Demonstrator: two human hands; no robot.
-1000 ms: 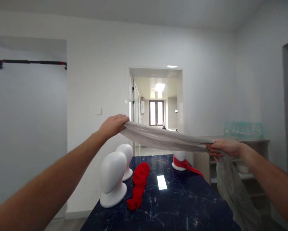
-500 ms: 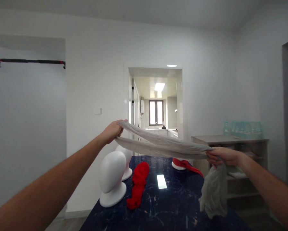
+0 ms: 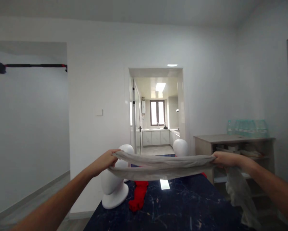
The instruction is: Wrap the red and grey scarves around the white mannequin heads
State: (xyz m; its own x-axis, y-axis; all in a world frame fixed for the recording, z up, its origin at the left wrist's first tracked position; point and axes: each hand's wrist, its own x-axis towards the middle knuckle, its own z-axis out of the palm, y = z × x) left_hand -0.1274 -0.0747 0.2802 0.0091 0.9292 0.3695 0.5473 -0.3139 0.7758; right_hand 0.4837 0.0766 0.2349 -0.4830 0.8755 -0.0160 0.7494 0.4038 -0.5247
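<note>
Above dark table [image 3: 182, 205]: left hand [image 3: 104, 161] and right hand [image 3: 225, 158] each pinching end of grey scarf [image 3: 163, 165], stretched between.

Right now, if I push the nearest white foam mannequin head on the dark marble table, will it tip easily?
Probably it slides or tips: the white foam mannequin head looks light and tall over a narrow neck. Its flared base resting flat on the dark marble table may steady it somewhat.
</note>
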